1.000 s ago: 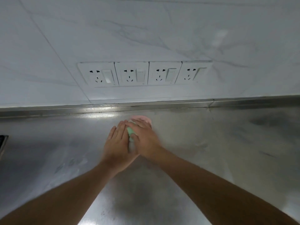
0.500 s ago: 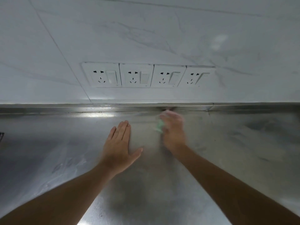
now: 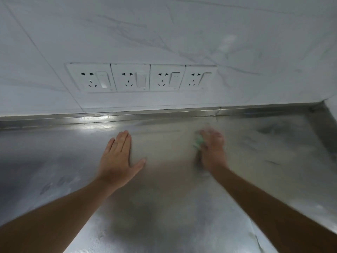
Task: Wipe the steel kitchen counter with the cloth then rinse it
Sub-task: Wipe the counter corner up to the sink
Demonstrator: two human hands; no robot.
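Steel counter is pressed by the left hand, flat with fingers straight, while the green cloth is pinned under the blurred right hand near the back edge; whether it is gripped cannot be told. Water could be flicked onto the wall sockets above by a fast stroke, and palm marks could be left on the steel

white marble-veined wall tiles, row of four white switched sockets, side wall at far right

Left grip flat, right grip blurred.
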